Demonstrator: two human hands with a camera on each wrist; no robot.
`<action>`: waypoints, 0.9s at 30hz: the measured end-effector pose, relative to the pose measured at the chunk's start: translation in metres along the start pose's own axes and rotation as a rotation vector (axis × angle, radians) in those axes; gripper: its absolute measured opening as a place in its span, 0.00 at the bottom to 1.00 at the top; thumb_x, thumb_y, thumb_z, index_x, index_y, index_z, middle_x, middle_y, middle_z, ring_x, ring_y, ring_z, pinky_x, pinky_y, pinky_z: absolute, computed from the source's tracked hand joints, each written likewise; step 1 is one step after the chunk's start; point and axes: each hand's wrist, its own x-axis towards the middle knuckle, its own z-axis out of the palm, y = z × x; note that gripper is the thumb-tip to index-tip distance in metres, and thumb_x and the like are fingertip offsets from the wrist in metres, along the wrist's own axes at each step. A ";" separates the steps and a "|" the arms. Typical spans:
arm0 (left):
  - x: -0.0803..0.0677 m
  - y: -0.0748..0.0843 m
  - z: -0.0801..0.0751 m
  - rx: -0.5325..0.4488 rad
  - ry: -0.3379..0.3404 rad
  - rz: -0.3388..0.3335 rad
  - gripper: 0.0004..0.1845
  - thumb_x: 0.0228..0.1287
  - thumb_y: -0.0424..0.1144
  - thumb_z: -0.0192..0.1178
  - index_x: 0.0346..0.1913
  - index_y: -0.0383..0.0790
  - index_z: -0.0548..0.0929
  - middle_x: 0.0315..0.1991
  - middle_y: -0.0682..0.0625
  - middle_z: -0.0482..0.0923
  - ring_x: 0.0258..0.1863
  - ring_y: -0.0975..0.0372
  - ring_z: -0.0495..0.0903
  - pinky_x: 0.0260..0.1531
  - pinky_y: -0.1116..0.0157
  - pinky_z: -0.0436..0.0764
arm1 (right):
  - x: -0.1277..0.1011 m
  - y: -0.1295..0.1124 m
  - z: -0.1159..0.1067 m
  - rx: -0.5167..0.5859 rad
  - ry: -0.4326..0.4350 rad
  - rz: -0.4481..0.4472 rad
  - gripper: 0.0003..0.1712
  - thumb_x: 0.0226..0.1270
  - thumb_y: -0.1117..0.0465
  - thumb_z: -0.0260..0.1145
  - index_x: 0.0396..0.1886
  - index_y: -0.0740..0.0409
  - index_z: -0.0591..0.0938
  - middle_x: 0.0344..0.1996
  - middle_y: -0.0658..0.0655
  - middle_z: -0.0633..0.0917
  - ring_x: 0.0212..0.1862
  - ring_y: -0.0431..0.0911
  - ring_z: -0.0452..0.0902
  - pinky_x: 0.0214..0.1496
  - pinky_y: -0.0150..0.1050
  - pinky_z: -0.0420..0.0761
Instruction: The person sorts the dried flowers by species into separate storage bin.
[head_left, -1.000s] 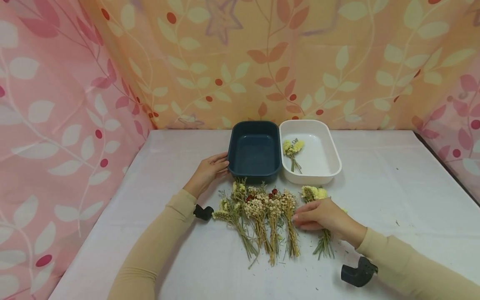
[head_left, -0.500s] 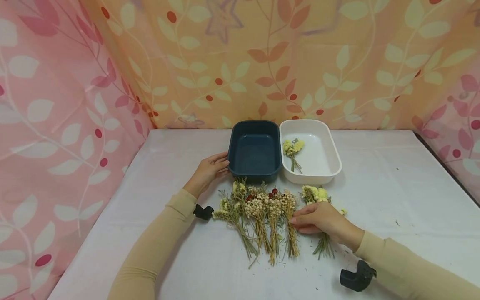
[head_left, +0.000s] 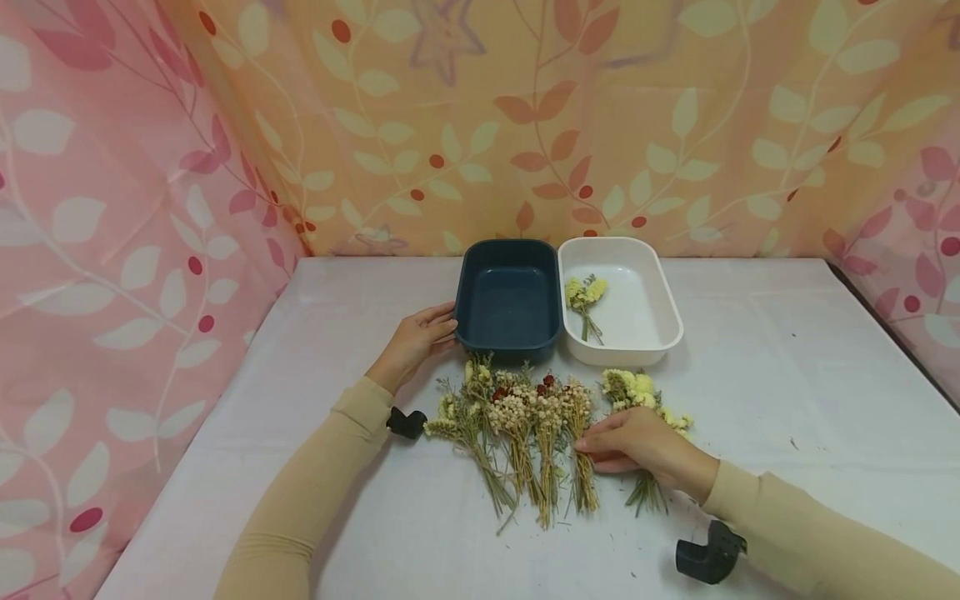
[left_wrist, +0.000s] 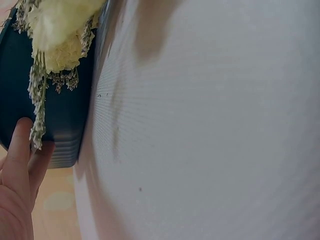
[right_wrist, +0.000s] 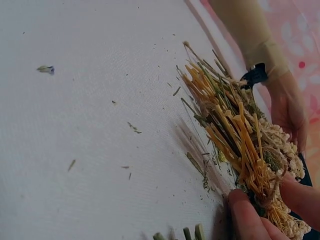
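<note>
We seem to be at the pick-up step: our right hand (head_left: 637, 440) pinches the rightmost cream bunch (head_left: 578, 433) just in front of the blue tray (head_left: 509, 339), which our flat left hand (head_left: 417, 337) steadies, and next comes a clean lift clear of neighbouring bunches

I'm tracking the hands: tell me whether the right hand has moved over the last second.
Yes. The right hand has slid left, away from the yellow flower bunch toward the straw-coloured bunch, judged against the white tray.
</note>
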 end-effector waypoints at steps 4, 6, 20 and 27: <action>-0.001 0.000 0.000 0.000 0.003 0.002 0.28 0.75 0.34 0.56 0.75 0.41 0.66 0.73 0.43 0.68 0.68 0.52 0.74 0.62 0.62 0.81 | 0.000 0.000 0.001 0.002 0.013 0.011 0.22 0.60 0.59 0.75 0.48 0.72 0.85 0.37 0.54 0.90 0.35 0.41 0.88 0.43 0.38 0.89; -0.001 0.000 0.000 0.001 0.002 0.004 0.28 0.75 0.34 0.56 0.75 0.41 0.66 0.73 0.43 0.68 0.68 0.51 0.74 0.62 0.62 0.81 | 0.000 0.000 0.001 0.004 0.017 0.012 0.21 0.60 0.60 0.75 0.47 0.72 0.86 0.37 0.54 0.90 0.35 0.41 0.88 0.43 0.38 0.89; -0.001 0.001 0.000 0.007 0.007 0.002 0.28 0.75 0.33 0.56 0.75 0.41 0.65 0.73 0.43 0.68 0.68 0.52 0.74 0.60 0.64 0.82 | 0.000 0.001 0.002 0.046 0.014 0.003 0.21 0.62 0.64 0.73 0.50 0.75 0.83 0.39 0.55 0.90 0.36 0.40 0.88 0.43 0.38 0.90; -0.001 0.000 -0.001 0.014 -0.004 0.010 0.29 0.75 0.34 0.56 0.75 0.41 0.65 0.73 0.43 0.67 0.68 0.51 0.73 0.61 0.64 0.82 | 0.003 0.000 0.005 0.031 0.031 0.036 0.21 0.60 0.63 0.74 0.49 0.73 0.85 0.35 0.53 0.89 0.30 0.39 0.87 0.39 0.35 0.90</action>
